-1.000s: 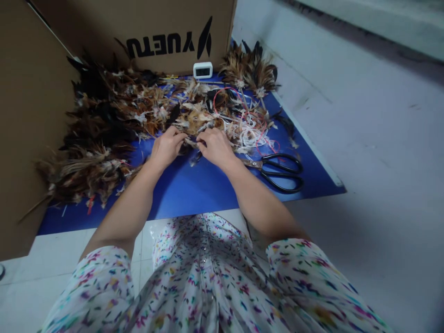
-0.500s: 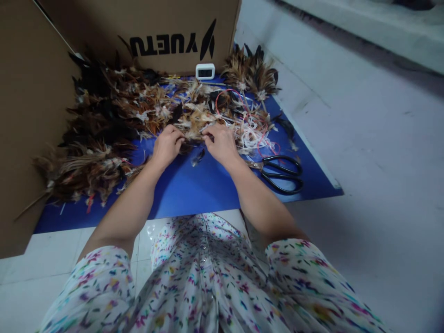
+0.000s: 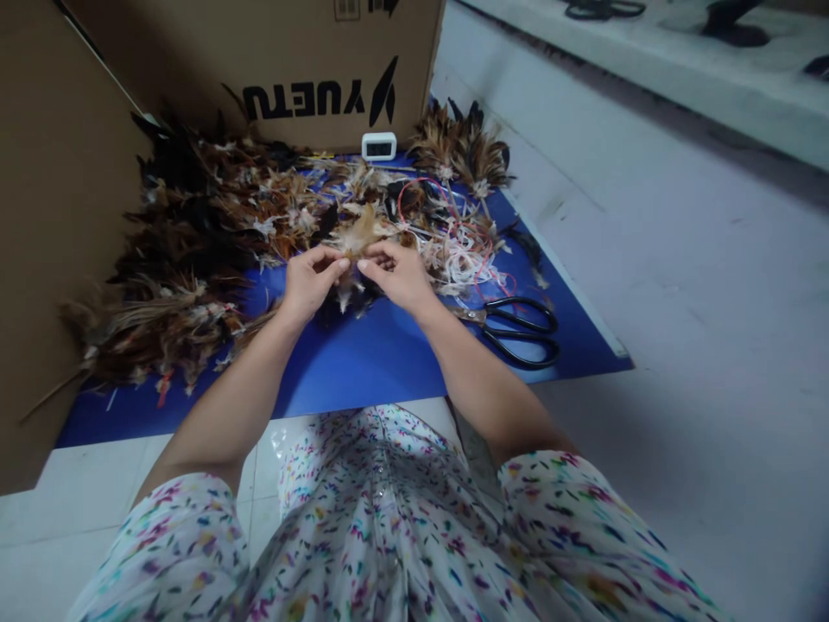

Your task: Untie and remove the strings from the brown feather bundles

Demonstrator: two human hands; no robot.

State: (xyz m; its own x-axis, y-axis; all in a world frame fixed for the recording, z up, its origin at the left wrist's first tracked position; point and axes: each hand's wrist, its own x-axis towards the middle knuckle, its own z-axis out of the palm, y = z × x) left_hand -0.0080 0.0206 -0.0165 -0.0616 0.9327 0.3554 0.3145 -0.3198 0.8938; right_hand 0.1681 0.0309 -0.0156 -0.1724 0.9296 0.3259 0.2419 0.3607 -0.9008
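My left hand [image 3: 312, 281] and my right hand [image 3: 400, 275] are close together over the blue tabletop [image 3: 369, 358], thumbs and index fingers pinched. Between the fingertips is a small bunch of feathers [image 3: 361, 231], tan where it fans out above the fingers and darker below. A pale-tipped feather hangs beneath the fingertips. Just beyond my hands spreads a heap of brown and black feathers [image 3: 272, 190]. To the right of my right hand lies a tangle of white string [image 3: 467, 259] with pink-red string [image 3: 424, 181] around it. Black-handled scissors [image 3: 518, 328] rest beside my right forearm.
A white digital clock [image 3: 379, 147] stands before a cardboard box [image 3: 304, 52]. Another cardboard panel [image 3: 58, 216] walls the left side. More feather bundles lie at the left [image 3: 174, 320] and back right [image 3: 459, 147]. A pale wall [image 3: 680, 259] borders the right.
My hands have come closer together and the feather bunch between them is lifted and more visible. My right hand has shifted left. The camera view has tilted up slightly.
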